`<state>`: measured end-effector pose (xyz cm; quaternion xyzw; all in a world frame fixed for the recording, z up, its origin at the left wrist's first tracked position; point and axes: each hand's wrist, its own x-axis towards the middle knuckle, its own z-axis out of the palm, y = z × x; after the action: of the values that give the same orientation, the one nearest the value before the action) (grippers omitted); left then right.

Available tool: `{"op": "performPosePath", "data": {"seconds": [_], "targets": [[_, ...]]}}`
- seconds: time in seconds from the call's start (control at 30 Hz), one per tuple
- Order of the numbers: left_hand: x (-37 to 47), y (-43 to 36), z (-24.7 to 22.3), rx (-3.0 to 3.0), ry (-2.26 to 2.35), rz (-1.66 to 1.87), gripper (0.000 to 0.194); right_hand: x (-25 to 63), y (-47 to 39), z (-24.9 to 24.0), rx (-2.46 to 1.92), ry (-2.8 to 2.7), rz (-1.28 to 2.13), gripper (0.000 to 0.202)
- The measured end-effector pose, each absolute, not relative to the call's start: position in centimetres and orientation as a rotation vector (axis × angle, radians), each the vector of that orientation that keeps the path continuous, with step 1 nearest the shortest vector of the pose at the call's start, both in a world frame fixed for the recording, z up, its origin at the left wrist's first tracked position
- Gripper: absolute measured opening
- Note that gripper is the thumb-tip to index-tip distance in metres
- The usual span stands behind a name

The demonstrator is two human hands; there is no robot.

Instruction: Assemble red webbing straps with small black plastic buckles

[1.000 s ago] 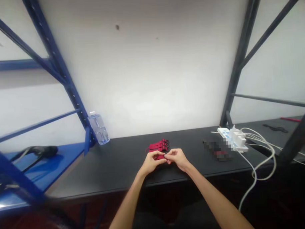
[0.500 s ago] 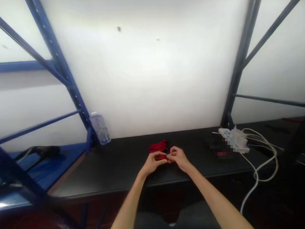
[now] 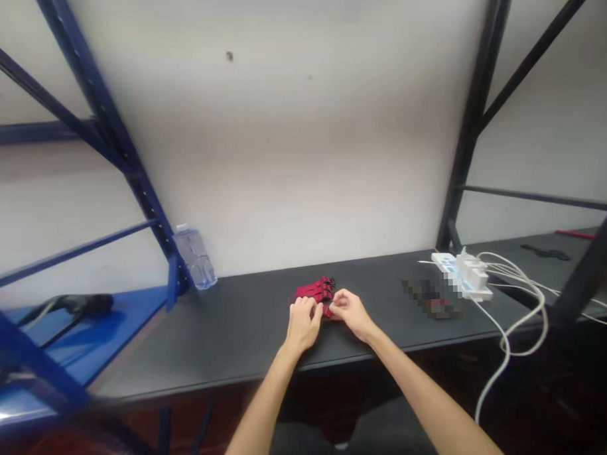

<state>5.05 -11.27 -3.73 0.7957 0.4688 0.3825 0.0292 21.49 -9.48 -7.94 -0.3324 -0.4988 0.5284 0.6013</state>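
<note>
Several small red pieces with black fittings (image 3: 312, 290), seemingly folded fabric straps, lie close together in a row on the black shelf top (image 3: 227, 336). My left hand (image 3: 304, 320) covers most of the nearest red piece (image 3: 328, 311), its fingers bent down over it and the thumb along its right part. At that piece's right end, my right hand (image 3: 349, 312) holds with thumb and forefinger pinched together. Much of this piece is hidden under the fingers, and its exact kind is too small to make out.
A clear plastic bottle (image 3: 196, 258) leans by the blue upright at the left. To the right lie a pixelated dark object (image 3: 432, 296) and a white power strip (image 3: 447, 262) with plugs and looping white cables (image 3: 540, 312). A white wall (image 3: 301, 154) stands behind.
My left hand has turned from a side grip to lying over the front red piece, palm down. My right hand stays pinched at its right end. The picture has become less bright.
</note>
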Motion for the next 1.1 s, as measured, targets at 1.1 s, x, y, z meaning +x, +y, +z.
{"op": "performPosePath", "data": {"seconds": [1.1], "targets": [[4.0,-9.4,-4.9,2.149,1.231,1.269,0.024,20.9,-11.3,-6.2,-1.015,-1.636,0.508,0.024]]}}
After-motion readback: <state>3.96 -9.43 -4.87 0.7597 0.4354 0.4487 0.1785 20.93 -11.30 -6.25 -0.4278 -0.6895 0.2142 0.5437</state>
